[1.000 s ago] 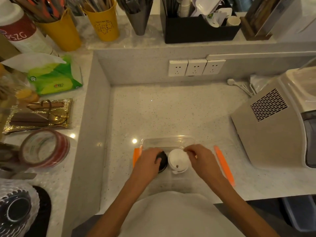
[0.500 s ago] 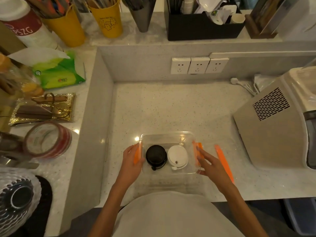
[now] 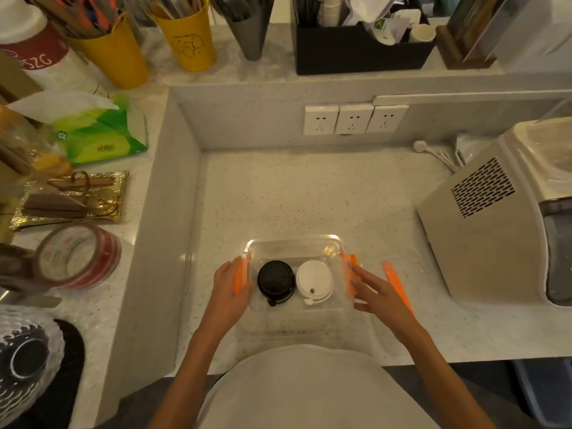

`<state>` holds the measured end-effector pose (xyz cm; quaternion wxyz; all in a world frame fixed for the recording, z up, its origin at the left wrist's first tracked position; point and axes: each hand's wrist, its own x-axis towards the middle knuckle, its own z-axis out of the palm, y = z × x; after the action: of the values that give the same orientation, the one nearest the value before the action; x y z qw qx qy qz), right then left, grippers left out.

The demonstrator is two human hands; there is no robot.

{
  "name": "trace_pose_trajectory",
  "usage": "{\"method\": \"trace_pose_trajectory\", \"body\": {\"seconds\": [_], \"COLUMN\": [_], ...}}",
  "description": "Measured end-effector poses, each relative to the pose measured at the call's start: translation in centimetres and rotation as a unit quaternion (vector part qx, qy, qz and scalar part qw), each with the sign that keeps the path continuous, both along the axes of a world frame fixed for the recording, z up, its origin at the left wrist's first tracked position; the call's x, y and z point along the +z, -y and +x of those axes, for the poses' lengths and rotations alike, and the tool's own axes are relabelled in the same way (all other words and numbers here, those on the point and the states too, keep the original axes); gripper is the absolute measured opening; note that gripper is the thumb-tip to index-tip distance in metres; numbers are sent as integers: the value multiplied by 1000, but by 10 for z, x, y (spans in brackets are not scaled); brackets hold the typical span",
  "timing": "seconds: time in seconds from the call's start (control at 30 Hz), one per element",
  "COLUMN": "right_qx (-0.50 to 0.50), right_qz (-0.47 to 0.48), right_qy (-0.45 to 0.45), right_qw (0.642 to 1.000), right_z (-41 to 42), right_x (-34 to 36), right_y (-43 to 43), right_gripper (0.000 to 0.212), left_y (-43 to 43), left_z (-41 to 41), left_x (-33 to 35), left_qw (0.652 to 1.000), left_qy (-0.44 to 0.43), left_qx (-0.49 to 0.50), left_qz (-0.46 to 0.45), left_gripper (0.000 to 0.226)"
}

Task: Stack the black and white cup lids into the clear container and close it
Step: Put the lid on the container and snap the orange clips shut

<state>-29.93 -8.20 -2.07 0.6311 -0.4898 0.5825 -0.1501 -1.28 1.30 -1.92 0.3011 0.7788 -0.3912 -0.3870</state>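
The clear container (image 3: 294, 243) stands near the counter's front edge. Inside it, side by side, are the black cup lids (image 3: 275, 278) on the left and the white cup lids (image 3: 314, 280) on the right. An orange latch (image 3: 238, 278) runs along its left side, and my left hand (image 3: 227, 294) grips that side with the thumb over the latch. My right hand (image 3: 376, 294) lies against the right side, fingertips on the right orange latch (image 3: 351, 274). I cannot tell whether a cover is on top of the container.
A loose orange strip (image 3: 397, 289) lies on the counter just right of my right hand. A beige machine (image 3: 483, 230) stands at the right. The raised left ledge holds a tape roll (image 3: 77, 255), a gold tray (image 3: 68, 199) and a tissue pack (image 3: 99, 134). Wall sockets (image 3: 353, 119) sit behind.
A second ago both hands were over the lids inside the container. They have moved outward to its left and right orange latches, uncovering both lid stacks.
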Motion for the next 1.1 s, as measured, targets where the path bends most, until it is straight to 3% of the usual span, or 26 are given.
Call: {"method": "trace_pose_trajectory", "body": {"seconds": [0.07, 0.17, 0.27, 0.33, 0.37, 0.43, 0.5, 0.57, 0.73, 0.77, 0.83, 1.0, 1.1], "right_qx": [-18, -114, -197, -236, -252, -289, -339, -389, -449, -459, -479, -538, -525], "right_qz": [-22, -53, -44, -23, -5, 59, 123, 164, 205, 209, 207, 205, 176], "right_qy": [-9, -52, -109, -151, -182, -218, -183, -124, 72, 88, 105, 151, 159], "right_qw": [1000, 991, 973, 960, 950, 930, 915, 898, 867, 859, 847, 803, 817], "right_z": [-15, -53, -93, -115, -124, -137, -140, -139, -128, -127, -125, -128, -122], "right_x": [3, 1, -10, -25, -33, -47, -54, -60, -72, -72, -71, -67, -58], "right_y": [3, 5, -4, -16, -23, -37, -51, -63, -86, -87, -86, -76, -62], "right_gripper": [34, 26, 31, 22, 19, 41, 61, 66, 23, 15, 18, 14, 27], "left_y": [6, 37, 89, 126, 144, 177, 199, 208, 202, 201, 203, 208, 206], "left_z": [-4, -19, -61, -102, -124, -168, -202, -222, -243, -244, -243, -224, -201], "left_x": [7, 25, 39, 40, 35, 20, -1, -22, -60, -64, -66, -41, -11], "left_qw": [996, 988, 975, 959, 947, 916, 877, 846, 825, 823, 831, 890, 922], "left_qy": [71, 154, 176, 195, 212, 236, 240, 238, 223, 225, 222, 190, 163], "left_qx": [34, 16, -98, -182, -229, -325, -397, -436, -458, -459, -449, -394, -347], "left_qz": [31, -25, -89, -93, -71, 23, 128, 194, 245, 246, 240, 130, 54], "left_gripper": [55, 49, 36, 36, 36, 39, 41, 43, 51, 52, 55, 48, 41]}}
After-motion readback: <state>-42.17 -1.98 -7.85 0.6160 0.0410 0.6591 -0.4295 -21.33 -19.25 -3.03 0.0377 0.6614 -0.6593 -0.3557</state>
